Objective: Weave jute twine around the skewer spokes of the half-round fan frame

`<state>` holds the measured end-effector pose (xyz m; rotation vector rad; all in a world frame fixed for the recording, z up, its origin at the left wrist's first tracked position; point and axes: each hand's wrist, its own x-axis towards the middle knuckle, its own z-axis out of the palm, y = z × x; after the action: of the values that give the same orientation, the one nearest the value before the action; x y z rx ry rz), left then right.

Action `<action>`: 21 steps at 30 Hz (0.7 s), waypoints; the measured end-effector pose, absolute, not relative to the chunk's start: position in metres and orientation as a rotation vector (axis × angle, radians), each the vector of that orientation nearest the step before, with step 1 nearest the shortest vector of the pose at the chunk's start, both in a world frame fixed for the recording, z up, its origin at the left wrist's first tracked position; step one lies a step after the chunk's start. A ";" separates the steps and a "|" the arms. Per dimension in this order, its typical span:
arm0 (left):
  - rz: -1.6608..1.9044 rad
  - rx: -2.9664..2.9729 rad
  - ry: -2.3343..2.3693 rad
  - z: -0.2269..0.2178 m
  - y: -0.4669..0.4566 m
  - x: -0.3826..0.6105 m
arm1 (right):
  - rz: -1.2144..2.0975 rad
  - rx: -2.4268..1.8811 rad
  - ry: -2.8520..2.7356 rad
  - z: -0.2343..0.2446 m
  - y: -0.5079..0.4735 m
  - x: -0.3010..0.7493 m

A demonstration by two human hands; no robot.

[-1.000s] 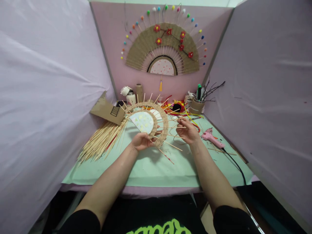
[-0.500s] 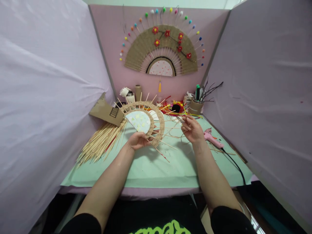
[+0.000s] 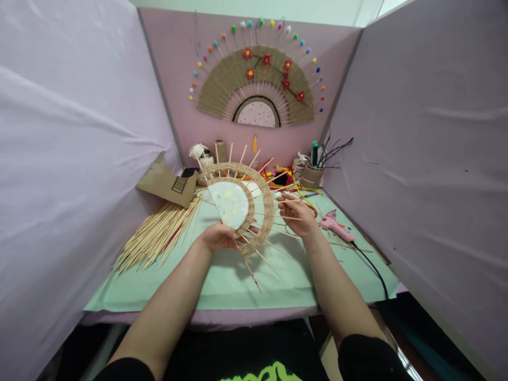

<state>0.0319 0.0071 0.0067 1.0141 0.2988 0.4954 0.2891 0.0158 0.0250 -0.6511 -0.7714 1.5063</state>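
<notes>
In the head view, a half-round woven fan is held above the green-covered table, between the two hands, its printed half-disc set with the straight edge toward the left and its thin bare sticks radiating to the far side, the right and the near side. Because the weight seems to be borne from one side only, by the left hand, the fan could be tipped or twisted if its right edge were pulled hard; sticks could then be bent, snapped or dragged out of even spacing. The outer woven band might also be loosened if tension in its weave were lost. The pink glue gun lies to the right, near enough to the right hand to be knocked by a wide sweep. As for pose, the near edge of the fan is gripped by the left hand, with the thumb laid over the front and fingers showing behind. The right hand is raised beside the right-hand stick tips, fingers curled and thumb and fingertips drawn close; whether anything is pinched there cannot be told. Both forearms are stretched forward from the near side and angled inward.
</notes>
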 end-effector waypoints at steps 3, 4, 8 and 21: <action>0.467 1.083 0.351 0.010 0.002 0.033 | 1.570 -0.674 -0.811 0.026 0.013 0.280; 0.487 1.099 0.366 0.012 0.000 0.034 | 1.572 -0.669 -0.811 0.026 0.013 0.278; 0.624 1.044 0.343 0.017 -0.002 0.036 | 1.568 -0.622 -0.792 0.023 0.015 0.279; 0.982 0.614 0.521 0.018 0.007 0.045 | 1.583 -0.596 -0.770 0.020 0.018 0.285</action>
<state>0.0450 0.0065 0.0180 0.6135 0.5211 0.9824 0.2851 0.0175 0.0197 -0.5961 -0.7695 1.5825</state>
